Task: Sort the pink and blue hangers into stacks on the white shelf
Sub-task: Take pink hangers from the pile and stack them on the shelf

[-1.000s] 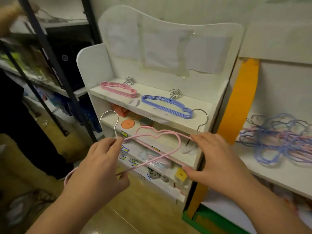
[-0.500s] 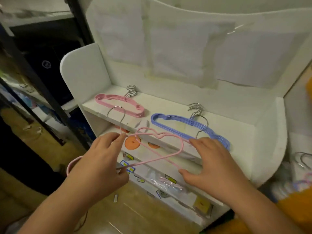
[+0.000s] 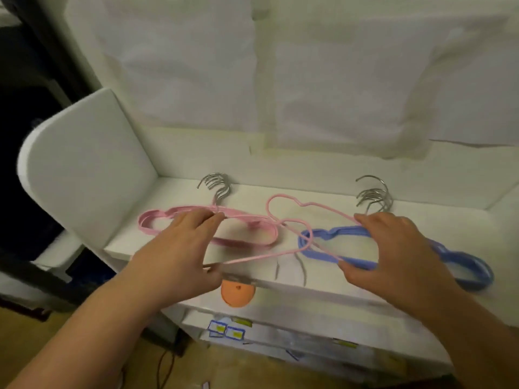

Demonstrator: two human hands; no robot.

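Observation:
A stack of pink hangers (image 3: 157, 223) lies at the left of the white shelf's top board (image 3: 323, 192), metal hooks toward the back. To the right lies a stack of blue hangers (image 3: 463, 265). My left hand (image 3: 179, 248) pinches one loose pink hanger (image 3: 307, 234) between thumb and fingers, just over the pink stack. My right hand (image 3: 393, 248) grips a second loose pink hanger (image 3: 280, 199) between fingers and thumb, above the blue stack's left end. The two loose hangers cross each other over the gap between the stacks. Their hooks are hidden by my hands.
The shelf has a rounded white side panel (image 3: 84, 164) at the left and paper sheets (image 3: 337, 80) taped on its tall back. An orange round object (image 3: 237, 294) and blue-yellow labels (image 3: 226, 329) sit on lower shelves. A dark rack (image 3: 28, 80) stands further left.
Both hands rose from in front of the lower shelves to over the top board, carrying the pink hangers onto the stacks. The view moved closer to the shelf.

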